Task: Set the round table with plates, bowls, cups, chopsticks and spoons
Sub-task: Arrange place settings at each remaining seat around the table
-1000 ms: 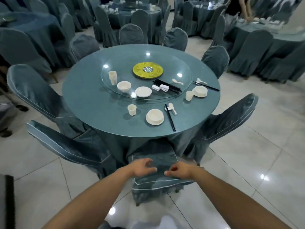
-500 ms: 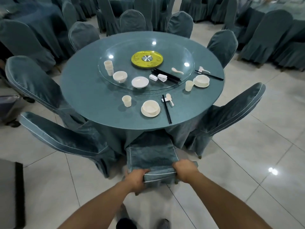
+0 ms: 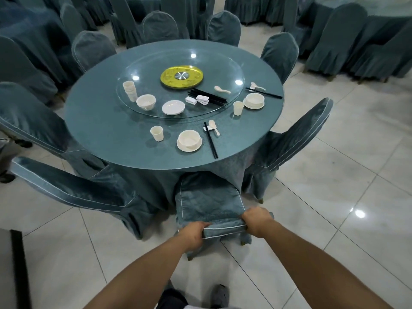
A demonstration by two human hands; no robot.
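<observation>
My left hand (image 3: 194, 233) and my right hand (image 3: 256, 220) grip the top of a covered chair's back (image 3: 223, 227); its seat is tucked under the round table (image 3: 107, 134). Near the front edge lie a bowl on a plate (image 3: 189, 141), a cup (image 3: 156, 133), black chopsticks (image 3: 211, 143) and a spoon (image 3: 214, 127). A second setting at the right has a bowl on a plate (image 3: 253, 100), a cup (image 3: 238, 108) and chopsticks (image 3: 264, 93). The glass turntable (image 3: 145, 63) carries stacked cups (image 3: 130, 90), a bowl (image 3: 145, 102), a plate (image 3: 173, 107), loose chopsticks (image 3: 207, 97) and a spoon (image 3: 222, 89).
A yellow disc (image 3: 181, 76) marks the turntable's centre. Covered chairs ring the table, one leaning at the left (image 3: 66, 188) and one at the right (image 3: 298, 141). More covered tables and chairs fill the back. The tiled floor (image 3: 334, 219) lies to the right; my shoes show below.
Both hands closed on the chair back and drew it toward me. I have stepped back, so the table looks farther off. The tableware has not moved.
</observation>
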